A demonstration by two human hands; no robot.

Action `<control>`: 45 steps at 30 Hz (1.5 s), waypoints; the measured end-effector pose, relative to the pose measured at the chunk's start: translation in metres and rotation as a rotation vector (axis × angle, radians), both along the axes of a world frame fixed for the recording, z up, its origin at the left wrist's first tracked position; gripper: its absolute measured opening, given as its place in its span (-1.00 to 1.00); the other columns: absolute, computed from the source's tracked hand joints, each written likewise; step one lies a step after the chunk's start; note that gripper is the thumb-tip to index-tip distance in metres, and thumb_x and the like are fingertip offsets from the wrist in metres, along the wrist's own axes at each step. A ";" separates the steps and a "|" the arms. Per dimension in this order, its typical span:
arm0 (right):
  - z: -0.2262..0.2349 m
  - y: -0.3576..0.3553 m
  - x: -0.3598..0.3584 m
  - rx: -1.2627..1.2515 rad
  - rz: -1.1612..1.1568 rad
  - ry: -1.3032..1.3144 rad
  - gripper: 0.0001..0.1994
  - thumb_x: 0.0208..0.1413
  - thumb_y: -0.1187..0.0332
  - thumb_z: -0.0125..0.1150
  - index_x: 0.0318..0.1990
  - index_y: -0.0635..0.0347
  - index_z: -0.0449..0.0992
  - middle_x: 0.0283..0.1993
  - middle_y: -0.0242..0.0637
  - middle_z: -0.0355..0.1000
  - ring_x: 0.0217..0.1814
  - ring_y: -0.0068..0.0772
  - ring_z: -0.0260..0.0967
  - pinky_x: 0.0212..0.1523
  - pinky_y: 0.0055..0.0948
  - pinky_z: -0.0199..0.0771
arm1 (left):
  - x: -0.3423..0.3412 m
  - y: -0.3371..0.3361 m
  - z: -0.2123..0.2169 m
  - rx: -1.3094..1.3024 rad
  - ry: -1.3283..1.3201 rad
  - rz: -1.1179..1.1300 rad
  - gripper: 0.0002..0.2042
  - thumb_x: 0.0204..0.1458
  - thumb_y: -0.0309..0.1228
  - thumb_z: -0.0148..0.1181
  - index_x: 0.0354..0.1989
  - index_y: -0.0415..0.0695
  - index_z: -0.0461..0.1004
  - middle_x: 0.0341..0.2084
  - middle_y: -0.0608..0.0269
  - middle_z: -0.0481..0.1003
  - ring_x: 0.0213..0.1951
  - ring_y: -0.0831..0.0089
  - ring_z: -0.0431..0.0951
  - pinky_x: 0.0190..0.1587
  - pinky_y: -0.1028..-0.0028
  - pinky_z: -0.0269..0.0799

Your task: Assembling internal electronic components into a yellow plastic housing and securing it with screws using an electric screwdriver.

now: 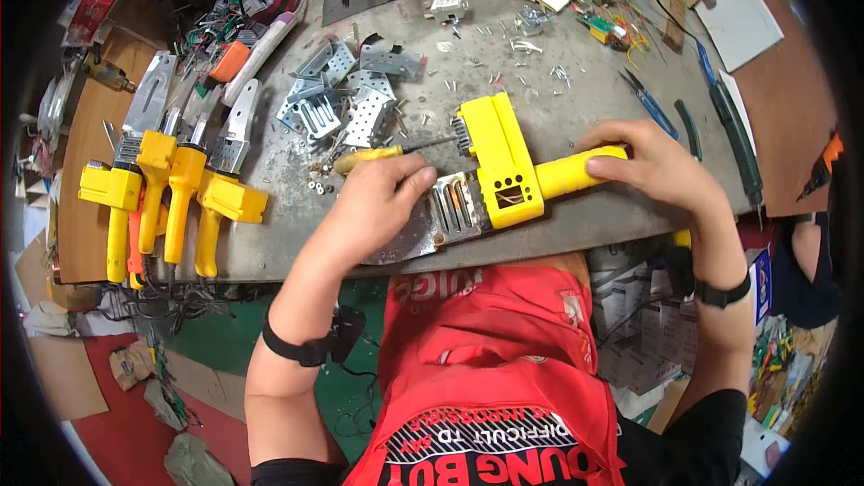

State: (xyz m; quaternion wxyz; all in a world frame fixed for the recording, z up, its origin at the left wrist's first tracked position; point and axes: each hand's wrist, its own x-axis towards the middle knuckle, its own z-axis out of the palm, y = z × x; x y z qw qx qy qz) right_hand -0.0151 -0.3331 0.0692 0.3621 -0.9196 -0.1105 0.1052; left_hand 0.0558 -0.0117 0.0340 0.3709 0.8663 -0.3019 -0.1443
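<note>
A yellow pipe-welding iron (508, 162) with a slotted metal guard (456, 204) lies across the front of the workbench. Its metal plate (409, 238) points left, partly beneath my wrist. My right hand (652, 162) is wrapped round the yellow handle (576, 173), thumb on top. At the other end, my left hand (387, 198) is closed with thumb and fingers at the metal guard; what lies under the fingers is partly hidden. Just beyond those fingers rests a screwdriver (364, 158) with a yellow handle, its shaft pointing right. A small opening in the yellow housing shows wires inside.
Several similar yellow irons (184, 180) stand along the bench's left edge. Perforated metal brackets (337, 94) are piled beyond my left hand. Loose screws (560, 75) are scattered farther back. Pliers (650, 103) and a blue-and-black soldering iron (733, 130) lie at the right.
</note>
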 end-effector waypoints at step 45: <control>0.046 -0.146 -0.017 -0.440 -0.897 -0.408 -0.39 -0.03 0.05 0.29 0.05 0.34 0.31 -0.23 -0.04 0.48 -0.27 -0.22 0.48 -0.25 -0.30 0.47 | -0.059 -0.015 0.001 0.052 -0.412 -0.066 -0.35 -0.32 -0.24 0.39 0.04 -0.22 0.36 -0.02 0.01 0.36 0.01 -0.01 0.32 0.07 0.11 0.19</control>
